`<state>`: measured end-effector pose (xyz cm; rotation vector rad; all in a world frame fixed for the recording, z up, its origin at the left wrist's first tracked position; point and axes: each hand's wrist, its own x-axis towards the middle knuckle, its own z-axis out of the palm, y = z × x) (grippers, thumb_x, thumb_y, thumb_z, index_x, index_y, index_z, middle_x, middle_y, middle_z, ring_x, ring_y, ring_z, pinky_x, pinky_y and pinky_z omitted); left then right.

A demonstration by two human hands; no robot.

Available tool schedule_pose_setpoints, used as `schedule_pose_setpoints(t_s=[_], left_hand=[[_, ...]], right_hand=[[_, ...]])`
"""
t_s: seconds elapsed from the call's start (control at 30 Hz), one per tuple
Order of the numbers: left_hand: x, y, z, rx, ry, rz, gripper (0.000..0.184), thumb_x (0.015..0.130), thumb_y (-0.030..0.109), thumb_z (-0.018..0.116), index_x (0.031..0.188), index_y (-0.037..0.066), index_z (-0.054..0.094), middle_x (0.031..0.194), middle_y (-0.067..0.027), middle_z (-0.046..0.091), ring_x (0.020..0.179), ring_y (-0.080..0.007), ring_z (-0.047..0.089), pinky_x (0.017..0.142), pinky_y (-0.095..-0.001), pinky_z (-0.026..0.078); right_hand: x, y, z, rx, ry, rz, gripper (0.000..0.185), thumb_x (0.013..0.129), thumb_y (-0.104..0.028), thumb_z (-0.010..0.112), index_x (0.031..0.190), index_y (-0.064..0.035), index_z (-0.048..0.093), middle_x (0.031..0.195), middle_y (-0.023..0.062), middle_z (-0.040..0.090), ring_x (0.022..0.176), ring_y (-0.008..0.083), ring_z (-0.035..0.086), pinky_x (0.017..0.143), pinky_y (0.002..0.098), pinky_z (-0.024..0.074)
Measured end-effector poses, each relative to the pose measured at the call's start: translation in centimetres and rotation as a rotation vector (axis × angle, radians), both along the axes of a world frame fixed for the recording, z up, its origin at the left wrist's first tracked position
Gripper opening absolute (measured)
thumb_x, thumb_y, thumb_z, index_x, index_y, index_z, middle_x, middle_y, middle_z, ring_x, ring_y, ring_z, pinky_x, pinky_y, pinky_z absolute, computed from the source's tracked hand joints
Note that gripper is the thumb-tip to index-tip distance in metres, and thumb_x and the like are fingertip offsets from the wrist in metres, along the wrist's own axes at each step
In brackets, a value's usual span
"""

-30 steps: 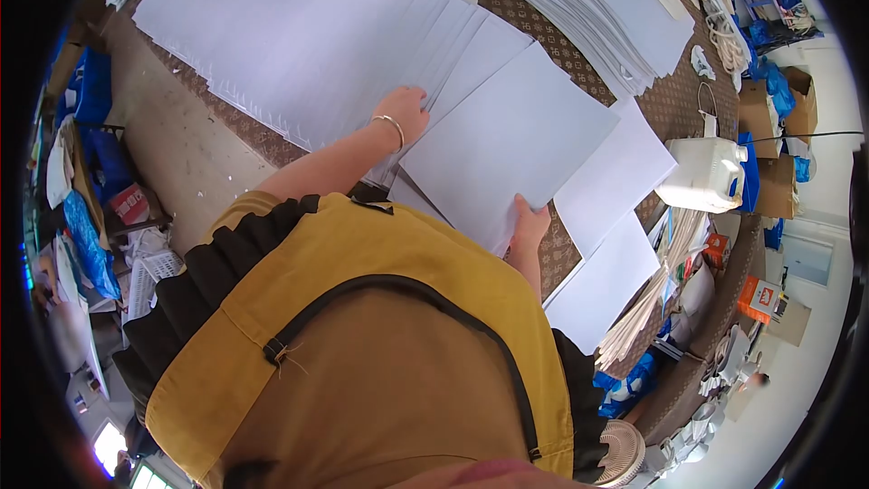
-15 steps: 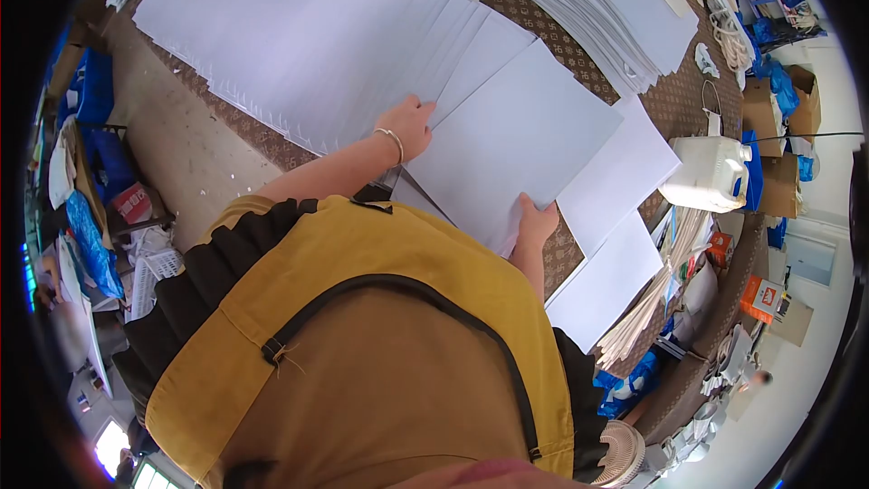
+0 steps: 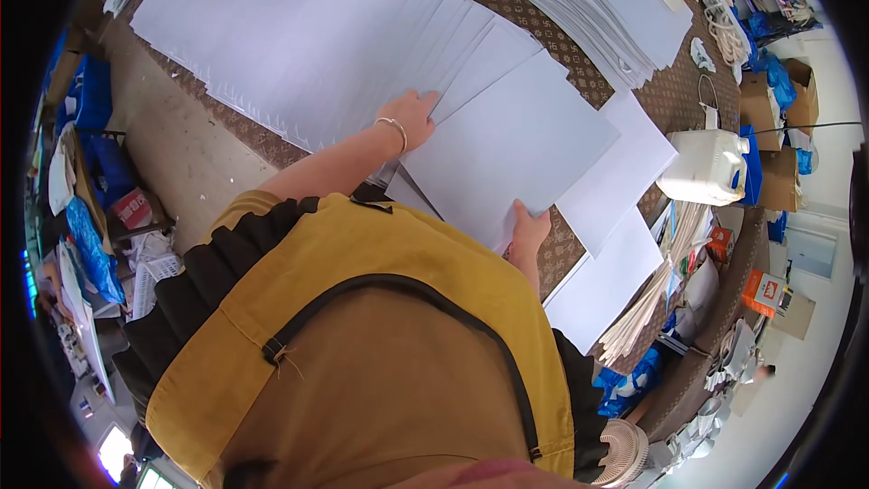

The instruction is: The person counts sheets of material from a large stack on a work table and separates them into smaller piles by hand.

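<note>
A large white sheet [image 3: 507, 149] lies in front of me, slightly askew over the end of a long fanned row of white sheets [image 3: 290, 36]. Curled fingers of my left hand [image 3: 412, 119], with a bracelet at the wrist, grip at its left edge, where the fanned sheets begin; the fingertips are partly hidden. My right hand [image 3: 529, 231] pinches the near edge, thumb on top and the other fingers mostly out of sight beneath. Just right of this sheet, partly under it, another white sheet [image 3: 625, 172] lies over a smaller white stack [image 3: 606, 281].
The table has a brown patterned cover [image 3: 579, 81]. At the back stands a thick stack of sheets [image 3: 606, 9]. A white jug [image 3: 706, 167] sits at the right, near a bundle of thin strips [image 3: 647, 303]. Blue crates [image 3: 88, 91] line the left side.
The large sheet's far corner has shifted slightly toward me, and more layered edges show beyond it. Both hands stay at nearly the same places, the right one slightly left.
</note>
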<state>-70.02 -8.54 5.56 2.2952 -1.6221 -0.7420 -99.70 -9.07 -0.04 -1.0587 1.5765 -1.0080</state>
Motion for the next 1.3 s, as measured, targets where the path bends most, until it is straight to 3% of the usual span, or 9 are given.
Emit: schedule_pose_setpoints(t_s=[0.3, 0.43, 0.6, 0.7, 0.87, 1.03, 1.13, 1.23, 1.3], left_hand=[[1.9, -2.0, -1.5, 0.014, 0.108, 0.116, 0.018, 0.076, 0.02, 0.054, 0.082, 0.005, 0.06, 0.082, -0.0161, 0.062, 0.082, -0.0301, 0.059, 0.073, -0.0378, 0.047], [2.3, -1.2, -1.6, 0.028, 0.279, 0.167, 0.018, 0.075, 0.021, 0.054, 0.075, 0.004, 0.06, 0.081, -0.0159, 0.062, 0.079, -0.0304, 0.06, 0.07, -0.0392, 0.047], [2.2, -0.9, -1.2, 0.156, 0.437, 0.292, 0.017, 0.076, 0.021, 0.054, 0.077, 0.004, 0.06, 0.083, -0.0151, 0.062, 0.08, -0.0307, 0.059, 0.072, -0.0388, 0.047], [1.8, -0.6, -1.8, -0.021, 0.148, 0.179, 0.017, 0.077, 0.02, 0.054, 0.079, 0.005, 0.059, 0.085, -0.015, 0.062, 0.082, -0.031, 0.058, 0.073, -0.0383, 0.046], [1.7, -0.5, -2.9, -0.102, 0.129, 0.194, 0.015, 0.076, 0.02, 0.056, 0.075, 0.005, 0.057, 0.077, -0.0135, 0.061, 0.075, -0.031, 0.058, 0.067, -0.039, 0.046], [1.6, -0.5, -1.4, 0.001, 0.145, 0.166, 0.016, 0.079, 0.02, 0.053, 0.083, 0.005, 0.058, 0.087, -0.0146, 0.061, 0.084, -0.0311, 0.057, 0.074, -0.0387, 0.046], [1.4, -0.3, -1.3, -0.007, 0.13, 0.171, 0.016, 0.078, 0.02, 0.053, 0.084, 0.005, 0.058, 0.087, -0.0148, 0.061, 0.085, -0.0311, 0.057, 0.075, -0.0387, 0.046], [1.4, 0.0, -2.2, -0.362, -0.019, 0.305, 0.018, 0.078, 0.02, 0.053, 0.088, 0.006, 0.059, 0.086, -0.0153, 0.061, 0.085, -0.0312, 0.058, 0.075, -0.039, 0.046], [2.2, -0.4, -3.0, -0.327, 0.011, 0.311, 0.02, 0.078, 0.021, 0.054, 0.088, 0.005, 0.059, 0.085, -0.0158, 0.061, 0.084, -0.0313, 0.058, 0.075, -0.0391, 0.046]], right_hand=[[0.4, -0.3, 0.6, 0.052, -0.047, -0.024, 0.038, 0.067, -0.002, 0.066, 0.102, 0.0054, 0.054, 0.094, 0.0114, 0.061, 0.083, 0.0192, 0.058, 0.076, 0.0306, 0.0449], [0.5, -1.2, 0.7, -0.023, 0.009, 0.001, 0.037, 0.067, -0.002, 0.066, 0.101, 0.0046, 0.055, 0.093, 0.0107, 0.061, 0.082, 0.019, 0.058, 0.075, 0.0301, 0.045], [0.3, -2.6, 0.5, -0.062, 0.185, 0.083, 0.04, 0.065, -0.001, 0.067, 0.103, 0.0042, 0.055, 0.095, 0.0111, 0.061, 0.084, 0.0196, 0.058, 0.076, 0.0298, 0.0452], [0.5, -2.6, 0.6, -0.084, 0.239, 0.078, 0.039, 0.065, -0.002, 0.068, 0.101, 0.0044, 0.055, 0.094, 0.0114, 0.062, 0.083, 0.0201, 0.059, 0.075, 0.0301, 0.0457], [0.4, -1.7, 1.0, -0.155, 0.458, 0.06, 0.036, 0.066, -0.008, 0.067, 0.098, 0.0044, 0.056, 0.089, 0.0149, 0.063, 0.081, 0.025, 0.061, 0.073, 0.0327, 0.0463], [-0.5, -1.3, 0.1, -0.157, 0.339, 0.03, 0.037, 0.065, -0.009, 0.068, 0.097, 0.0049, 0.056, 0.088, 0.0159, 0.063, 0.081, 0.0271, 0.061, 0.072, 0.034, 0.0461], [-0.7, -1.4, 0.1, -0.077, 0.303, 0.056, 0.04, 0.066, 0.0, 0.066, 0.104, 0.0059, 0.054, 0.096, 0.0122, 0.061, 0.085, 0.0201, 0.058, 0.076, 0.0301, 0.0456], [-0.7, -1.4, 0.0, -0.043, 0.271, 0.046, 0.04, 0.066, 0.002, 0.066, 0.105, 0.0055, 0.054, 0.097, 0.012, 0.061, 0.086, 0.0201, 0.058, 0.077, 0.03, 0.0452], [-0.6, -1.3, -0.1, -0.022, 0.253, 0.047, 0.041, 0.067, 0.002, 0.065, 0.105, 0.0054, 0.054, 0.098, 0.012, 0.061, 0.087, 0.02, 0.058, 0.077, 0.0299, 0.0449]])
